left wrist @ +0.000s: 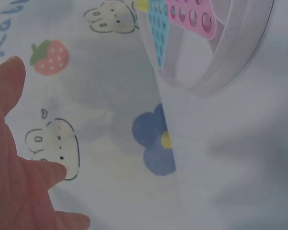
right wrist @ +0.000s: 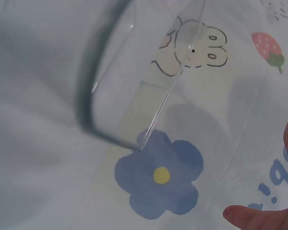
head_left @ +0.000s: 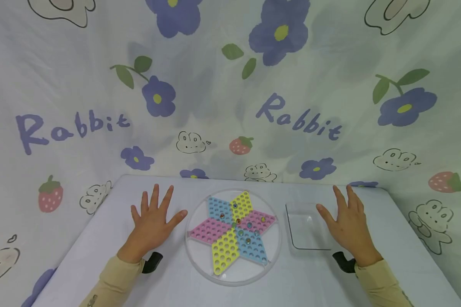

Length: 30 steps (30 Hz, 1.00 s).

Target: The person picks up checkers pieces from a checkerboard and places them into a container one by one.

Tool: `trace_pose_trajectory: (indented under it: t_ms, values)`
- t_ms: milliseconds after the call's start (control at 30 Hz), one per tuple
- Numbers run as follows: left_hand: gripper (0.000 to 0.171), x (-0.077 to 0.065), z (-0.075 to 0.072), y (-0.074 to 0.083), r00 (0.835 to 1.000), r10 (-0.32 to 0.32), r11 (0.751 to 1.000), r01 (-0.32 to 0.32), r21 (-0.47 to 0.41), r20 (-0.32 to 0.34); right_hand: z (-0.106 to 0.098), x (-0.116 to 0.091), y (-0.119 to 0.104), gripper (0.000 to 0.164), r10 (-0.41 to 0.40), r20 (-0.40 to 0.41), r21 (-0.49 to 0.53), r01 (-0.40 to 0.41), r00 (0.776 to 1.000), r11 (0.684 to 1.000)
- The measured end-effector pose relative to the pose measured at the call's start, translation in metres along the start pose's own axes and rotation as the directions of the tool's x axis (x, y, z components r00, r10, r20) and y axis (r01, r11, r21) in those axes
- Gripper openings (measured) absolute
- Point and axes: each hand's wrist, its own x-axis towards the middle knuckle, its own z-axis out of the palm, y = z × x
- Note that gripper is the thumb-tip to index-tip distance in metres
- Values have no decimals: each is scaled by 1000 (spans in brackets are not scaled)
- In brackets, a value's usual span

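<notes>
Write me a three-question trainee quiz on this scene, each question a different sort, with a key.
1. Short answer: in the head view, which hand is closer to the round board?

2. True or false: the right hand, beside the clear container, holds nothing.

3. Multiple choice: the star carries marbles; besides yellow and blue, its points are
A) black
B) pink
C) brown

Key
1. The left hand.
2. True; its fingers are extended.
3. B

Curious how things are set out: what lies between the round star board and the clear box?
Between the star board and clear box, the head view shows only a narrow strip of white tabletop.
</notes>
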Motion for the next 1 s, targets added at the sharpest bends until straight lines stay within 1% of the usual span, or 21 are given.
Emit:
trace_pose_trajectory:
  t_ms: [133, 267, 400, 600, 767, 1000]
  values:
    - [91, 0, 1, 1, 1000, 9, 1000, -9, -1, -9, 0, 0, -5, 78, 3, 7, 24, -3, 1000, 1000]
    - [90, -1, 3, 3, 1000, 23, 1000, -23, -21, -10, 0, 0, -11, 78, 4, 9, 39, -5, 1000, 999]
    - [89, -3, 7, 5, 1000, 22, 999, -22, -44, -4, 4, -1, -21, 78, 7, 25, 54, -8, 1000, 998]
    - [88, -4, 15, 8, 1000, 29, 994, -28, -106, 10, 11, -2, -36, 77, 1, 26, 77, -3, 1000, 997]
    - [87, -5, 21, 13, 999, 40, 988, -36, -148, 18, 15, -1, -49, 75, -6, 26, 101, 3, 1000, 995]
    - [88, -8, 34, 18, 997, 69, 983, -63, -172, 24, 28, -2, -67, 73, -16, 53, 139, 9, 998, 990]
